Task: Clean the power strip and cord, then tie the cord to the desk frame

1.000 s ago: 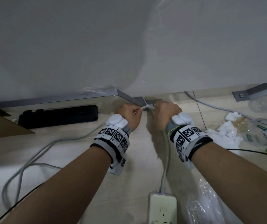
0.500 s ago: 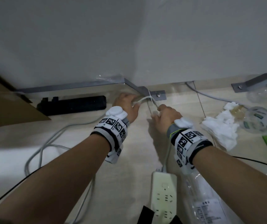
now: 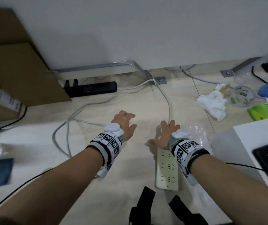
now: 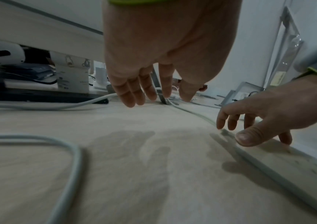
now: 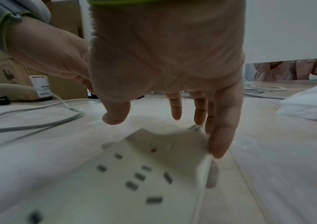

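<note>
White power strip is seen lying flat on the pale floor, its near end partly covered by the right wristband in the head view and its far sockets blurred in the right wrist view. Its grey cord runs away to the metal desk frame, where it is fastened by a thin white tie; the knot itself is too small to be made out. The right hand is spread above the strip's cord end, fingers wide and straight, the little finger touching the strip's edge, nothing gripped. The left hand is held open above the bare floor, left of the strip, holding nothing. A crumpled white tissue lies well apart on the right.
</note>
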Action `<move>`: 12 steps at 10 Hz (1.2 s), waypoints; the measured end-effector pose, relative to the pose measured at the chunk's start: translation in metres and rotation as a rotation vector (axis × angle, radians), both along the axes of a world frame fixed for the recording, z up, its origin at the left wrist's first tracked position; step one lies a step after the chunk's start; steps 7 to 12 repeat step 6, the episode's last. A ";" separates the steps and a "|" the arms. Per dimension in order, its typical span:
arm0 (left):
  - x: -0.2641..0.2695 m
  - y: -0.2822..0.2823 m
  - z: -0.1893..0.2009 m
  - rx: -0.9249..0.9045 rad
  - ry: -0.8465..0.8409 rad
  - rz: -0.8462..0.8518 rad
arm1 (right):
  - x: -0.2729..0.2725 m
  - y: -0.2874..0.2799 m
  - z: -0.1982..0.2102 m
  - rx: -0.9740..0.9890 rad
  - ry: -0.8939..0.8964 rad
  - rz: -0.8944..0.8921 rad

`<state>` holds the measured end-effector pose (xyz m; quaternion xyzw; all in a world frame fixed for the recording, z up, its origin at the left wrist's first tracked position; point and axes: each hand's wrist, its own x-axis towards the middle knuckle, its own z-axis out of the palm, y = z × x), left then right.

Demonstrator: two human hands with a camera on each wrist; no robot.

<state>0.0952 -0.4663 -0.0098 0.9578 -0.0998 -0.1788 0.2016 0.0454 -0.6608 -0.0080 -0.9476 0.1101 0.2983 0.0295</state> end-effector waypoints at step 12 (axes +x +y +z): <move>-0.033 0.117 0.041 0.145 -0.014 -0.045 | -0.018 0.032 0.023 -0.097 -0.147 -0.092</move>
